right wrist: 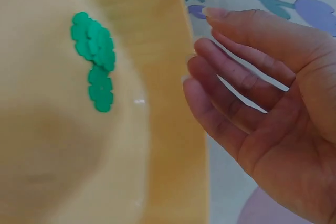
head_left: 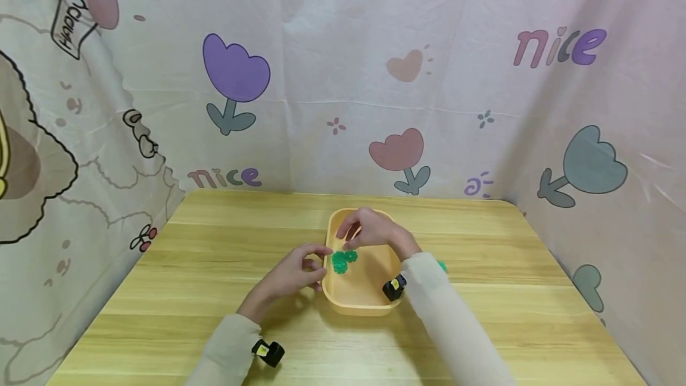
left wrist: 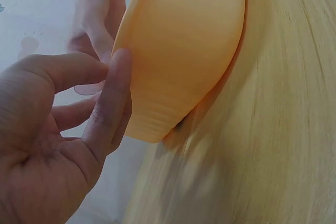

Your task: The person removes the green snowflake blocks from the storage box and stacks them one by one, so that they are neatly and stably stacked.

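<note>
A cluster of green scalloped discs [head_left: 341,261] lies flat on the floor of an orange tray [head_left: 361,310], close to its left wall. At least three overlap, strung in a short, uneven row in the right wrist view. The tray's long side runs away from the person. The right hand [head_left: 372,228] hangs over its far part, the lower fingertips just beyond the discs in the head view; its thumb and loosely bent fingers are apart, holding nothing visible. How high it is cannot be told. The left hand [head_left: 292,270] touches the left wall with slightly spread, relaxed fingers, and that wall stands between it and the discs. To the right, another green piece [head_left: 442,266] shows past the right sleeve [head_left: 455,320], which hides most of it. A black device [head_left: 270,352] sits at the left wrist. The wooden table [head_left: 257,213] reaches back to a printed curtain [head_left: 321,64].
</note>
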Demonstrator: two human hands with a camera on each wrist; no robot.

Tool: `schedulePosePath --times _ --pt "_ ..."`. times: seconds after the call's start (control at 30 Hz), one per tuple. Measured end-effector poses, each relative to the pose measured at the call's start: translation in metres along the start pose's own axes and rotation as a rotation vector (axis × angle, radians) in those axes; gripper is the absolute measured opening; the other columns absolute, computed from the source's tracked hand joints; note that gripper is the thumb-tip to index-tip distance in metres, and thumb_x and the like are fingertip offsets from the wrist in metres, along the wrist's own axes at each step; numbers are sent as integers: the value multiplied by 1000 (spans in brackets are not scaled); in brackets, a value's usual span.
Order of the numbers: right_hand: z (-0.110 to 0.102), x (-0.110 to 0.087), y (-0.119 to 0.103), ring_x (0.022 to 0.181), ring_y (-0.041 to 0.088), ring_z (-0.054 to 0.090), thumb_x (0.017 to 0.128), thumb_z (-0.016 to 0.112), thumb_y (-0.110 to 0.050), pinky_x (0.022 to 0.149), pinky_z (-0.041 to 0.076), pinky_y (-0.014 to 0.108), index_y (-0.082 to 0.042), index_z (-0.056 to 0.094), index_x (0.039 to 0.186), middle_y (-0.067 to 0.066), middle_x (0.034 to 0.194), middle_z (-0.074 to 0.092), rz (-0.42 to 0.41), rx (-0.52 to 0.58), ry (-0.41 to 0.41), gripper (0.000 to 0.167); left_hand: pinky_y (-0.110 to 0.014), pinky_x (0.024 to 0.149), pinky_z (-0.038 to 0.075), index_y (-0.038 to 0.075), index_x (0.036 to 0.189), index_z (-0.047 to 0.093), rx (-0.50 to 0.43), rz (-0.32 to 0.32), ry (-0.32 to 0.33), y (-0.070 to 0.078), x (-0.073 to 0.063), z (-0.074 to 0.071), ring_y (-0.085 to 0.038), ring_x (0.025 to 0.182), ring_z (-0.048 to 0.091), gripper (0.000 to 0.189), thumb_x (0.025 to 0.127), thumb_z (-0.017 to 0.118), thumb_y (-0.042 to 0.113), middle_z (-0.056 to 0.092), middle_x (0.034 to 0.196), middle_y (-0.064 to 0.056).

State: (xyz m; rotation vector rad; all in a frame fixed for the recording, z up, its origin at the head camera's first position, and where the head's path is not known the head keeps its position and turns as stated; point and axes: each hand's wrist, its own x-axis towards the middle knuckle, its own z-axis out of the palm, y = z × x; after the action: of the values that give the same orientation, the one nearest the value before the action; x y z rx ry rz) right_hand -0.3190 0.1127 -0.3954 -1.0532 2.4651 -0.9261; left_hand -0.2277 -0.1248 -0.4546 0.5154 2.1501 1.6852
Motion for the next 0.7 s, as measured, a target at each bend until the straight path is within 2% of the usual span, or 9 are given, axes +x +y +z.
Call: schedulePosePath --times 0.2,0.4,0.7 --pt "8 9 10 93 19 74 82 84 -6 80 63 20 -3 79 102 9 101 79 -3 25 -22 20 -40 77 68 -8 147 44 -9 6 -6 0 0 0 -18 82 70 51 101 61 4 52 134 -32" --pt "18 15 21 90 16 73 79 85 -2 79 62 19 -2 79 101 11 101 79 16 27 -49 22 -41 77 68 -9 147 44 -14 7 -8 1 0 1 -18 83 70 50 101 60 2 53 132 -33" --pt "28 19 20 94 21 71 78 84 5 78 62 21 -3 80 101 12 102 79 71 48 -86 25 -39 75 68 -9 147 44 -8 23 -11 -2 1 0 -18 84 68 50 101 60 1 50 135 -34"
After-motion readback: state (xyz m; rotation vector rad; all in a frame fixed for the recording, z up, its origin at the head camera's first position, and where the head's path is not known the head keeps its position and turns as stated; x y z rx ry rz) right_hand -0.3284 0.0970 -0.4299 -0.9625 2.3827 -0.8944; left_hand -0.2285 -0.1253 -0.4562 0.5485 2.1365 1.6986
